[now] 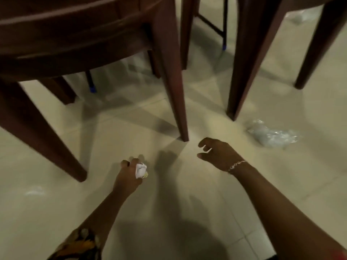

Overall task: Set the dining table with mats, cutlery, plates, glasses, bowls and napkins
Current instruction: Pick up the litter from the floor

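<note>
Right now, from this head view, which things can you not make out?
Head view only:
- White wad in the left hand: fingers cover part; napkin or paper, cannot tell.
- Clear plastic on the floor, right of the right hand: blurred; contents unclear.
- Pale patch at left: too small, blurred.
- Chair: cut off by the top edge.
- Tabletop: out of frame.

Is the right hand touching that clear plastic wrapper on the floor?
Apart. The head view shows bare floor between the right hand and the plastic wrapper.
</note>
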A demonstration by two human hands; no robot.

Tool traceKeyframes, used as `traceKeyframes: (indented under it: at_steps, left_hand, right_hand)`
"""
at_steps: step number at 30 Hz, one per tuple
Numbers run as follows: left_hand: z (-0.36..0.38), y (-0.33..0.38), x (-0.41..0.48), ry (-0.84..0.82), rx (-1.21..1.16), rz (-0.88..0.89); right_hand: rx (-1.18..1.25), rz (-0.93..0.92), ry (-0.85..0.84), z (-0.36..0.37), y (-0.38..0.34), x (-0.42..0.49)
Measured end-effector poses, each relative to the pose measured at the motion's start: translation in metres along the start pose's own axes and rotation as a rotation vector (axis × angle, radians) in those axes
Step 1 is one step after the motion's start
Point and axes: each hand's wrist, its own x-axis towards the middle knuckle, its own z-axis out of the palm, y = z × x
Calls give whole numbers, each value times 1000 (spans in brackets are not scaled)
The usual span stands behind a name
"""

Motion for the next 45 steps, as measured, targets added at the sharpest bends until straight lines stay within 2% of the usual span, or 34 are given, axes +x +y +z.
traceKeyframes:
  at_steps: [3,6,11,14,20,27,35,38,41,45]
  left_hand:
    - [13,46,2,-56,-77,121]
    - [25,80,7,-117,-132,210]
    - [33,98,13,-171,-151,226]
    - [36,95,9,-156,-222,208]
    - [41,84,3,-176,-243,195]
    - [41,88,-5,-174,-273,211]
    - [-27,140,-22,-215,-234,247]
    - [-79,180,-34,-223,-205,272]
    - [-128,220,-51,-199,-321,246]
    - [-136,249,-73,-138,-373,156]
  right_hand:
    - [-89,144,52,-13,37,6]
    - [-227,288,185,-28,82,18]
    - [-528,408,306,-51,137,47]
    - [-557,451,303,-64,158,64]
    - [-563,583,137,-64,198,77]
    - [-628,593,157,-35,198,50]
    - [-185,474,185,-62,127,14]
    - [50,418,276,-83,88,2]
    - [323,366,369,-94,53,-14]
    - [430,272,505,-83,26,-34]
